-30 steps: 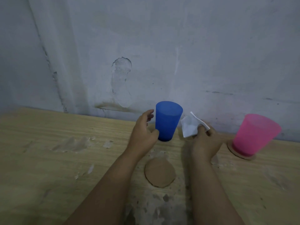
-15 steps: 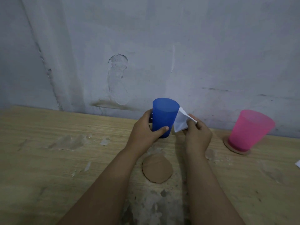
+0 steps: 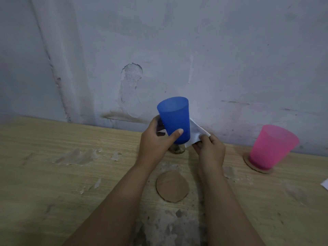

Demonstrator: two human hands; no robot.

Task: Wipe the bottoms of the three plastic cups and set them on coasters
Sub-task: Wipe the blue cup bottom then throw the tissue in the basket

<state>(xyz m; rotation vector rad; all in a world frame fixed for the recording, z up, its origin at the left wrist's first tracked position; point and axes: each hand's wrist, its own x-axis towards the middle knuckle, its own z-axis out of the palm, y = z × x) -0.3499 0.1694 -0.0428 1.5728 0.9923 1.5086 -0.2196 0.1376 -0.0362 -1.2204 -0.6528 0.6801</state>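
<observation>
Left hand (image 3: 152, 144) grips the blue cup (image 3: 174, 119), lifted off the surface (image 3: 53, 183). Right hand (image 3: 210, 151) pinches a white tissue (image 3: 195, 135) against its side. Pink cup (image 3: 273, 148) sits on a coaster (image 3: 248, 163).

The left half of the surface (image 3: 53, 174) lies open right up to the wall (image 3: 177, 50), which closes the far side. Both forearms span the middle, with a bare coaster (image 3: 172, 186) lying between them. To the right, a pink cup (image 3: 271, 148) on its coaster (image 3: 248, 164) blocks the path near the wall.
</observation>
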